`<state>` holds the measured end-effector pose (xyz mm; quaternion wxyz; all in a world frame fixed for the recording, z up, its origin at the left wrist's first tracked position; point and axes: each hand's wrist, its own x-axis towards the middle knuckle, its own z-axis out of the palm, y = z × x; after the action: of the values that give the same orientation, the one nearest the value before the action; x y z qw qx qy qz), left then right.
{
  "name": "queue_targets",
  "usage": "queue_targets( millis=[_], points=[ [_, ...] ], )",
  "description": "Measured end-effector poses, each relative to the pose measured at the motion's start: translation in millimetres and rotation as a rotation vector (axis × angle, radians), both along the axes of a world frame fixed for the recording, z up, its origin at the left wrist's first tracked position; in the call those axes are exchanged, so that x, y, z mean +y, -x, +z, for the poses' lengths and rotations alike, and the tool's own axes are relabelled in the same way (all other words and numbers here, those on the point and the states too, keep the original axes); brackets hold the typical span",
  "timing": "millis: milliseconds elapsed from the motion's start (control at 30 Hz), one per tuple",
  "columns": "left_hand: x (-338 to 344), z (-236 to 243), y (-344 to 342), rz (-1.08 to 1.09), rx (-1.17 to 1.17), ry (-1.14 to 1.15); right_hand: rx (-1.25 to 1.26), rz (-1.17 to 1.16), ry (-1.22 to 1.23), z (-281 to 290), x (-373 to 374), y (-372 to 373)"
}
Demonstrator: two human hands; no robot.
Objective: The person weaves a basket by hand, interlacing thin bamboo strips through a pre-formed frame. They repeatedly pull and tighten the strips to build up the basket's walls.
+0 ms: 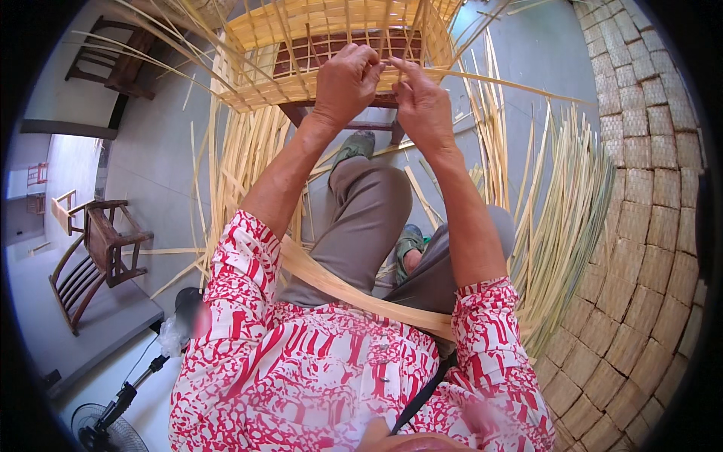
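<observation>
In front of me a half-woven basket [252, 94] of yellow bamboo strips rests on a dark red wooden stool [299, 113]. Its upright strips stick out past the woven wall. My left hand [346, 84] is closed at the wall's near edge, thumb and fingers pinched together. Close beside it my right hand [422, 102] pinches a long bamboo strip [520, 85], whose loose end runs out to the right. Whether the left fingers grip the same strip or an upright is hidden by the hand. A wide flat band of bamboo [354, 290] lies across my lap.
Bundles of loose bamboo strips [561, 218] lie on the floor to the right, with more strips [252, 151] under the basket at left. Stacked woven blocks [640, 196] line the right side. Wooden chairs [102, 245] and a fan [105, 429] stand at left.
</observation>
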<state>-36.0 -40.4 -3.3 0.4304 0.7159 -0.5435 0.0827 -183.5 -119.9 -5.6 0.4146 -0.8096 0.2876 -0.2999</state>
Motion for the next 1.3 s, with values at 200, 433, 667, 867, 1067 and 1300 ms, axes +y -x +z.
queue_targets(
  millis=[200,433,667,867,1067,1300],
  points=[
    [5.0,0.3,-3.6,-0.051,-0.067,0.012,0.161,-0.019,0.389,-17.8,-1.0,-15.2],
    [54.8,2.5,10.7,-0.030,0.271,0.050,0.220,-0.081,0.480,-23.7,-6.3,-26.0],
    [62.5,-6.7,-0.4,0.284,0.108,-0.250,0.241,-0.029,0.492,-17.0,4.4,-26.8],
    [52.1,-22.5,-8.9,0.248,-0.022,-0.229,0.254,-0.057,0.543,-24.3,2.5,-22.6],
    [50.0,-19.1,-8.5,0.221,0.087,-0.251,0.218,-0.077,0.518,-26.8,2.9,-24.3],
    [42.5,-16.3,-9.4,0.247,0.018,-0.204,0.250,-0.089,0.522,-31.6,0.9,-25.9]
  ],
)
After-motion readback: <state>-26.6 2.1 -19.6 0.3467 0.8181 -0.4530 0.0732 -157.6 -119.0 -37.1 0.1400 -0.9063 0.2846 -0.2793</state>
